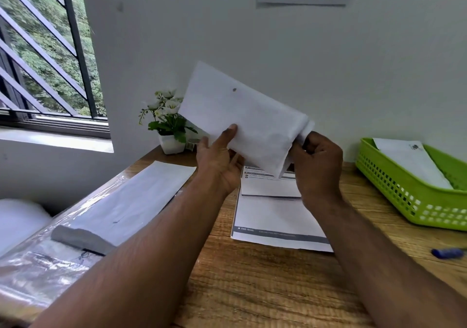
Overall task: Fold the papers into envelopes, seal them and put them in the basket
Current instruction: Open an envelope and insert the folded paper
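Note:
A white folded envelope (242,115) is held up in the air above the desk, tilted down to the right. My left hand (218,159) grips its lower edge, thumb on the front face. My right hand (317,162) pinches the open right end of the envelope, fingers curled at the flap. Below them a printed sheet (275,216) lies on the wooden desk, its top part folded over. The green plastic basket (404,191) stands at the right edge with a white envelope (412,161) inside.
A stack of white envelopes (126,201) on clear plastic wrap lies at the left. A small white pot with a flowering plant (169,123) stands against the wall. A blue pen-like object (448,252) lies at the right. A barred window is at the far left.

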Demonstrator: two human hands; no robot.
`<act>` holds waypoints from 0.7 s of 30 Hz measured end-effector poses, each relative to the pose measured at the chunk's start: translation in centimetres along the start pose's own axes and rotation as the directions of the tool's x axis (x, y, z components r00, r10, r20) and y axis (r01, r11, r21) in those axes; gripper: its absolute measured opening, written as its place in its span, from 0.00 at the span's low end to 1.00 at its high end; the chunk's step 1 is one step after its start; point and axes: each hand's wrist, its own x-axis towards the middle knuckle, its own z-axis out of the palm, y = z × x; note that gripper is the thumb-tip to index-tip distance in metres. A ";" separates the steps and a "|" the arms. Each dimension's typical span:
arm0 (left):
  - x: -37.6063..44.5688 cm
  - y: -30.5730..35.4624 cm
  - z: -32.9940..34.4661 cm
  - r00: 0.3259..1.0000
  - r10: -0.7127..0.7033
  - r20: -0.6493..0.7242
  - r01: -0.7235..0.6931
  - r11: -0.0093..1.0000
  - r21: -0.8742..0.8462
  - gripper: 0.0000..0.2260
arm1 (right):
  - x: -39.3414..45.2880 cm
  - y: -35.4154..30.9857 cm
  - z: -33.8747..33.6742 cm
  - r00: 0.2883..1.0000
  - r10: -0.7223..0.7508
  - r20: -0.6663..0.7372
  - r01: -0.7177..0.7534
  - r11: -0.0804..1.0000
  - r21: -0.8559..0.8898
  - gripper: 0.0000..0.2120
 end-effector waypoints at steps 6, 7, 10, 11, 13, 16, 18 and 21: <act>0.0 1.3 0.1 0.994 0.053 0.099 -0.041 0.992 -0.117 0.13 | 0.0 -0.8 -0.4 0.933 0.347 0.097 -0.361 0.897 0.256 0.06; -0.3 1.5 0.1 0.987 0.047 0.155 -0.025 0.990 -0.137 0.12 | -0.1 -0.7 -0.4 0.902 0.407 0.146 -0.431 0.868 0.247 0.06; -1.0 2.1 0.0 0.936 0.064 0.347 -0.005 0.985 -0.170 0.17 | -0.4 -0.9 -0.1 0.708 0.589 0.390 -0.703 0.638 0.313 0.06; -1.0 2.4 -0.2 0.918 0.072 0.390 -0.002 0.984 -0.177 0.21 | -0.6 -1.1 0.0 0.638 0.617 0.462 -0.769 0.549 0.328 0.07; -0.9 3.0 -0.3 0.881 0.080 0.467 -0.003 0.986 -0.164 0.29 | -0.8 -1.3 0.1 0.545 0.646 0.534 -0.838 0.435 0.329 0.07; -1.3 2.7 0.1 0.859 0.055 0.509 -0.036 0.998 -0.047 0.32 | -0.9 -1.4 0.0 0.481 0.686 0.546 -0.876 0.353 0.327 0.12; -1.6 1.8 0.3 0.868 0.017 0.496 -0.034 0.999 0.026 0.31 | -1.0 -1.6 0.0 0.464 0.698 0.545 -0.885 0.339 0.319 0.08; -1.4 1.0 0.6 0.891 0.016 0.454 -0.022 1.000 0.008 0.37 | -1.0 -1.6 0.1 0.473 0.692 0.546 -0.880 0.335 0.337 0.07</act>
